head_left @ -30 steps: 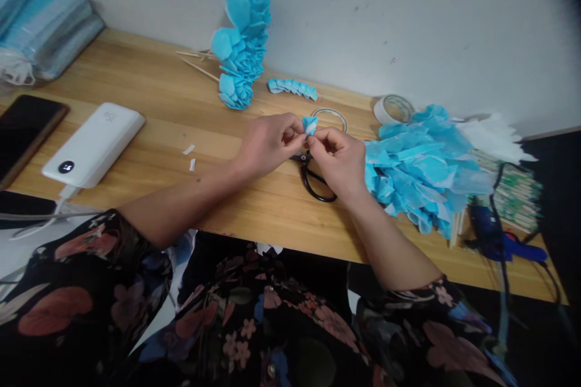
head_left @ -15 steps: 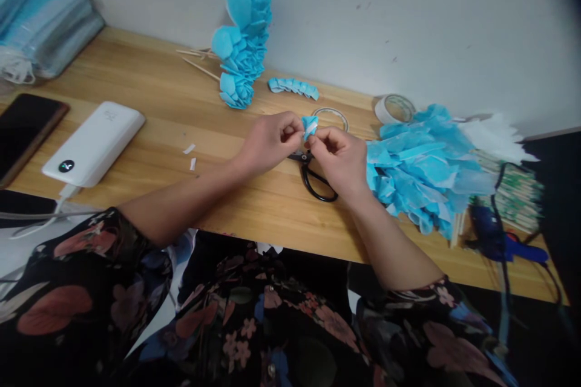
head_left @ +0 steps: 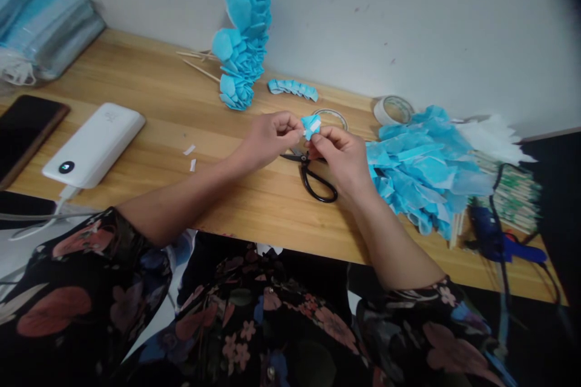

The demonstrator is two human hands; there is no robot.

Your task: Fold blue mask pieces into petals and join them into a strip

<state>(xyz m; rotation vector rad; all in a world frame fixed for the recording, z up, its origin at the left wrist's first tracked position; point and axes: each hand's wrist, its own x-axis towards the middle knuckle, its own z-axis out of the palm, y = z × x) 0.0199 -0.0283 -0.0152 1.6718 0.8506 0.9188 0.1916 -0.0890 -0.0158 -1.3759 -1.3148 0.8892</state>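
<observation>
A small folded blue petal with a white strip across it is pinched between both hands above the table. My left hand grips its left side with thumb and forefinger closed. On its lower right side, my right hand holds it in a similar pinch. Beneath the hands lie black-handled scissors, partly covered by the right hand. A ring of tape rests just behind the petal. Farther back is a row of overlapping folded blue petals.
Blue flowers on sticks lie by the wall. At right are a tape roll, a heap of blue sheets, wrapped sticks and a blue glue gun. A white power bank and phone occupy the left.
The petal has turned slightly between the fingers, and its white strip now faces up more plainly. Both hands stay nearly in place; more of the scissors shows.
</observation>
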